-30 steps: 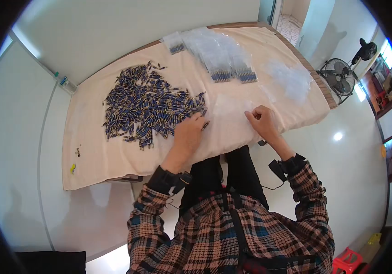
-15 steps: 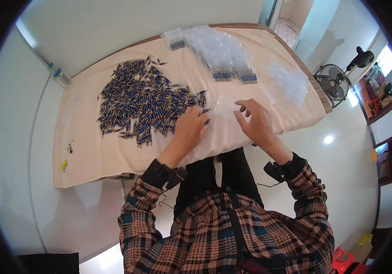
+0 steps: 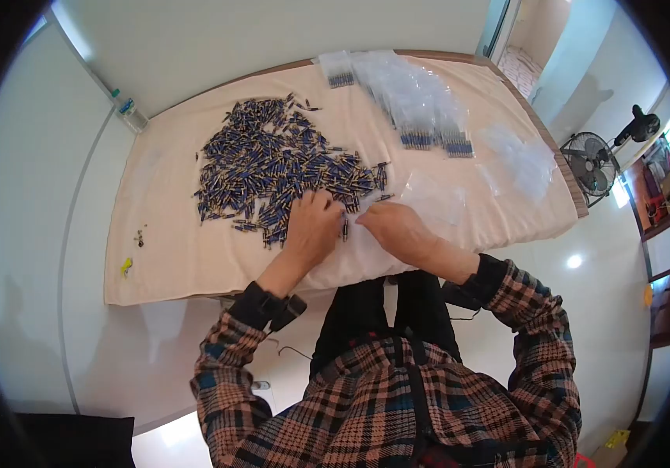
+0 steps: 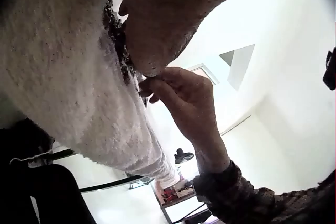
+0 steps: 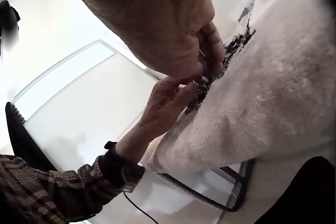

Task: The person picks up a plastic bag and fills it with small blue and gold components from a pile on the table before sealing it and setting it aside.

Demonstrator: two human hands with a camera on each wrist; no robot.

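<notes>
A heap of small blue rods (image 3: 272, 168) with gold-coloured ends spreads over the cloth. My left hand (image 3: 315, 226) is at the heap's near right edge, fingers bent down, and holds one rod (image 3: 345, 228) that sticks out by the thumb. Close on its right, my right hand (image 3: 401, 232) points its fingertips towards the left hand. In the left wrist view the right hand (image 4: 186, 100) has thumb and fingers drawn together; I cannot tell whether they pinch a rod. A clear plastic bag (image 3: 432, 195) lies flat just beyond the right hand.
At the back, clear bags (image 3: 409, 86) with rows of rods overlap in a stack. More clear bags (image 3: 522, 160) lie loosely at the right. A small yellow item (image 3: 126, 267) is at the left front of the cloth (image 3: 175, 261). A bottle (image 3: 129, 113) stands beyond the left edge.
My right hand has moved left from over the clear bag to beside the left hand. The left hand has drawn slightly left along the heap with the rod.
</notes>
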